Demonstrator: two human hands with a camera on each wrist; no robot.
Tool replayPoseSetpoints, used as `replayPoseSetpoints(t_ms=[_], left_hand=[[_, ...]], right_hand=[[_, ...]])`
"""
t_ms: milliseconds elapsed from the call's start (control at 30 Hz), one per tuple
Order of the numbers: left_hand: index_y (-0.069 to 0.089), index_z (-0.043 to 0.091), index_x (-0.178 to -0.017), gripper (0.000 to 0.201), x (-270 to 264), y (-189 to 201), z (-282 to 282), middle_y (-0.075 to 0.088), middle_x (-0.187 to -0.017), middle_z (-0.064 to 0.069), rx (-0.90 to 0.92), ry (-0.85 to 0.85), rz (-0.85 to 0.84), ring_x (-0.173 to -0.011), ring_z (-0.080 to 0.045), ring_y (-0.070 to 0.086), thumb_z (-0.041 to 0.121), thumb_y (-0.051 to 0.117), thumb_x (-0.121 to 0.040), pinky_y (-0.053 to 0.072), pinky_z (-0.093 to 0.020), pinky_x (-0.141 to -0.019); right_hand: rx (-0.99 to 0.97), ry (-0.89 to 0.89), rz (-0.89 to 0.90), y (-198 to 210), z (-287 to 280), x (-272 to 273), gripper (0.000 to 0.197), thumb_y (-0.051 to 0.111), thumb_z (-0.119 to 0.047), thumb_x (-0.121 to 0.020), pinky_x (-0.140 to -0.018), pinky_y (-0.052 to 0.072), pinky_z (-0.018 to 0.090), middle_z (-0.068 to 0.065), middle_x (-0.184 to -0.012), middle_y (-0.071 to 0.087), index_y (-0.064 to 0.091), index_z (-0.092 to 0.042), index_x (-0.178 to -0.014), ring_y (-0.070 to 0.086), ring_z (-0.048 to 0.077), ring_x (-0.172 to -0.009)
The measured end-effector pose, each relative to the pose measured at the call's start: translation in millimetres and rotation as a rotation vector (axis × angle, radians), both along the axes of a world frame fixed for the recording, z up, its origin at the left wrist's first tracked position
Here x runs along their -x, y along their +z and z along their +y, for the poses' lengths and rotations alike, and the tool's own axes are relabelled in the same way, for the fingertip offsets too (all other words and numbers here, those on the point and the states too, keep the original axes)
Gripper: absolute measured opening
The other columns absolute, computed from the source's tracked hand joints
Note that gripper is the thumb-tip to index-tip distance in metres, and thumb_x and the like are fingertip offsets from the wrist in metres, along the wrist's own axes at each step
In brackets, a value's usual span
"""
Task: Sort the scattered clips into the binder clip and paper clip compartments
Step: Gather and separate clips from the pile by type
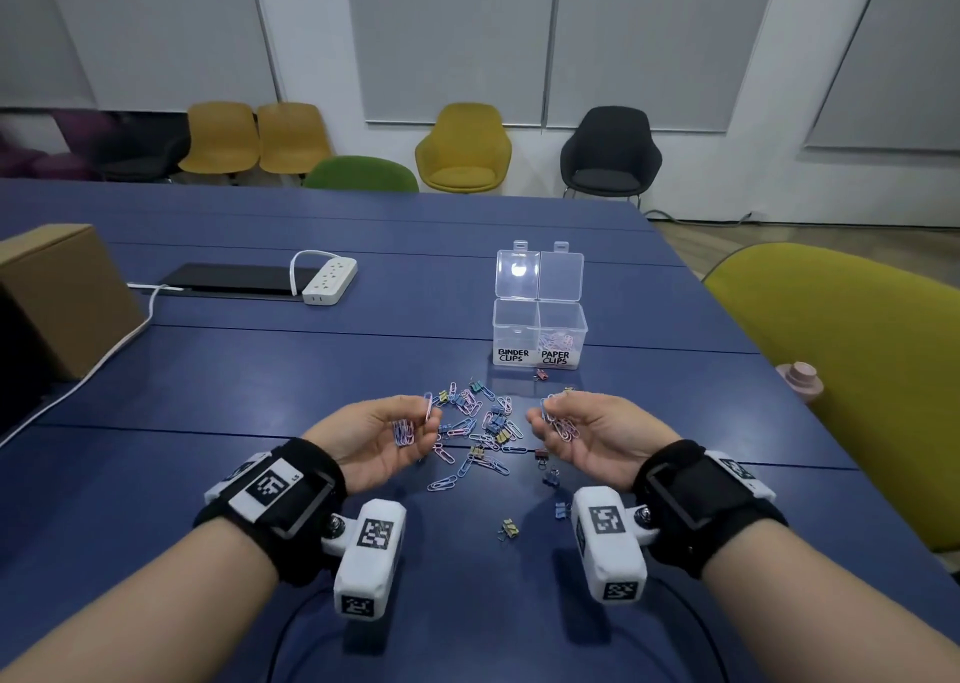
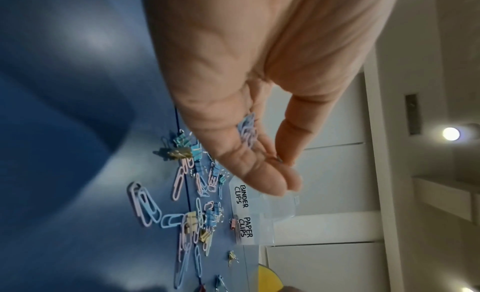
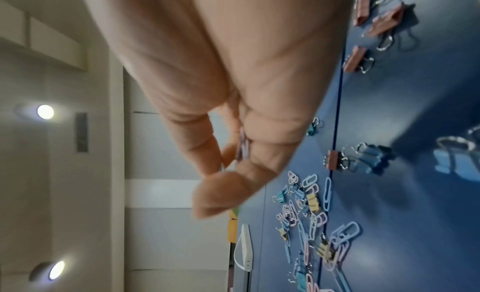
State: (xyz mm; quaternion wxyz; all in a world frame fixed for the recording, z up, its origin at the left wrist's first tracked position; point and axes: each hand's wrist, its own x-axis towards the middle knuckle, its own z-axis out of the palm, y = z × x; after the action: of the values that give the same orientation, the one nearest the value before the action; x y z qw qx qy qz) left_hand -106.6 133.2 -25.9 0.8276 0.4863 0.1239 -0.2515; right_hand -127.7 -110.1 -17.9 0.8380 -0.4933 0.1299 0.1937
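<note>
Pastel paper clips and small binder clips lie in a scattered pile (image 1: pixel 480 430) on the blue table (image 1: pixel 208 474). My left hand (image 1: pixel 387 433) hovers palm-up left of the pile, cupping a bunch of paper clips (image 1: pixel 403 431) (image 2: pixel 246 130) and pinching one more at its fingertips. On the pile's right, my right hand (image 1: pixel 574 430) also holds a bunch of paper clips (image 1: pixel 563 425) (image 3: pixel 242 146) in curled fingers. Beyond the pile stands a clear two-compartment box (image 1: pixel 540 331) with lids up. Its "PAPER CLIPS" side (image 1: pixel 562 342) holds some clips; the "BINDER CLIPS" side (image 1: pixel 515 331) looks bare.
A cardboard box (image 1: pixel 62 293) stands at the far left, with a white power strip (image 1: pixel 330 280) and a black flat device (image 1: pixel 234 280) behind it. A yellow-green chair (image 1: pixel 841 370) and a pink bottle top (image 1: pixel 800 378) sit at the table's right edge.
</note>
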Motion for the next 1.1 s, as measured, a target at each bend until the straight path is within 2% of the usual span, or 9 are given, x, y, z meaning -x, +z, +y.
replayPoseSetpoints(t_ms=[167,233,300,400,500,567,700,933,1100], left_hand=[[0.057,0.001,-0.082,0.021,-4.0,-1.3,4.1,0.058,-0.063,-0.009,-0.088,-0.073,0.022,-0.046,-0.016,0.054,-0.002,0.036,-0.079,0.052,-0.022,-0.047],[0.054,0.004,-0.073,0.015,-4.9,2.8,3.9,0.050,-0.061,-0.007,-0.152,-0.128,0.046,-0.044,-0.016,0.045,0.007,0.040,-0.071,0.041,-0.019,-0.042],[0.046,0.012,-0.065,0.014,-6.4,2.6,0.3,0.038,-0.056,-0.001,-0.333,-0.206,0.015,-0.041,-0.012,0.031,0.012,0.044,-0.079,0.024,-0.017,-0.039],[0.045,0.019,-0.061,0.029,-9.1,-4.7,-7.6,0.037,-0.053,0.002,-0.882,-0.423,-0.229,-0.042,-0.012,0.028,0.022,0.063,-0.085,0.020,-0.016,-0.041],[0.055,0.020,-0.064,0.023,-11.1,-12.0,-17.0,0.056,-0.063,0.002,-1.398,-0.663,-0.483,-0.059,-0.015,0.049,0.031,0.074,-0.073,0.042,-0.020,-0.056],[0.061,0.017,-0.072,0.020,-11.8,-14.4,-24.9,0.058,-0.074,-0.001,-1.590,-0.746,-0.563,-0.070,-0.019,0.052,0.032,0.074,-0.073,0.047,-0.026,-0.067],[0.066,0.016,-0.082,0.014,-12.9,-14.1,-34.8,0.061,-0.080,-0.002,-1.724,-0.782,-0.610,-0.076,-0.021,0.055,0.028,0.069,-0.076,0.053,-0.030,-0.076],[0.055,0.013,-0.084,0.013,-7.3,-9.7,-43.4,0.055,-0.086,-0.007,-1.872,-0.891,-0.624,-0.088,-0.029,0.062,0.025,0.061,-0.085,0.051,-0.032,-0.077],[0.060,0.006,-0.112,0.026,2.2,-3.8,-50.3,0.062,-0.115,-0.011,-1.975,-0.974,-0.645,-0.107,-0.029,0.062,0.020,0.051,-0.092,0.050,-0.035,-0.084]], right_hand=[[0.000,0.030,-0.029,-10.2,12.2,-9.1,0.015,0.049,0.011,-0.090,-0.047,0.055,0.019,0.013,-0.070,0.064,0.053,-0.003,-0.088,0.065,0.014,-0.055],[0.076,0.068,-0.019,-10.8,19.4,-13.8,0.018,0.048,0.011,-0.090,-0.043,0.051,0.019,0.010,-0.072,0.059,0.055,-0.004,-0.097,0.059,0.012,-0.051],[0.248,0.116,-0.017,-13.1,27.8,-20.2,0.014,0.051,0.003,-0.089,-0.038,0.037,0.019,0.004,-0.065,0.049,0.056,-0.010,-0.086,0.044,0.011,-0.047],[0.879,0.339,-0.180,-9.2,41.9,-28.1,0.025,0.058,-0.018,-0.086,-0.041,0.026,0.020,0.001,-0.058,0.036,0.048,-0.021,-0.063,0.031,0.015,-0.046],[1.563,0.649,-0.417,-5.0,60.0,-27.8,0.021,0.061,-0.024,-0.086,-0.057,0.041,0.024,0.004,-0.069,0.050,0.051,-0.015,-0.069,0.048,0.023,-0.064],[1.778,0.723,-0.460,-7.5,69.4,-25.1,0.022,0.060,-0.023,-0.087,-0.067,0.043,0.028,0.008,-0.077,0.055,0.051,-0.011,-0.070,0.055,0.027,-0.078],[1.844,0.748,-0.436,-11.6,77.6,-22.7,0.009,0.055,-0.016,-0.092,-0.079,0.049,0.033,0.012,-0.091,0.053,0.057,-0.008,-0.093,0.062,0.034,-0.096],[1.864,0.920,-0.396,-7.8,69.4,-24.5,0.025,0.053,-0.019,-0.092,-0.059,0.041,0.027,0.008,-0.071,0.050,0.050,-0.005,-0.071,0.053,0.029,-0.071],[1.880,0.970,-0.380,-8.0,61.7,-19.4,0.039,0.054,-0.019,-0.090,-0.044,0.029,0.023,0.004,-0.059,0.037,0.035,-0.011,-0.058,0.041,0.022,-0.057]])
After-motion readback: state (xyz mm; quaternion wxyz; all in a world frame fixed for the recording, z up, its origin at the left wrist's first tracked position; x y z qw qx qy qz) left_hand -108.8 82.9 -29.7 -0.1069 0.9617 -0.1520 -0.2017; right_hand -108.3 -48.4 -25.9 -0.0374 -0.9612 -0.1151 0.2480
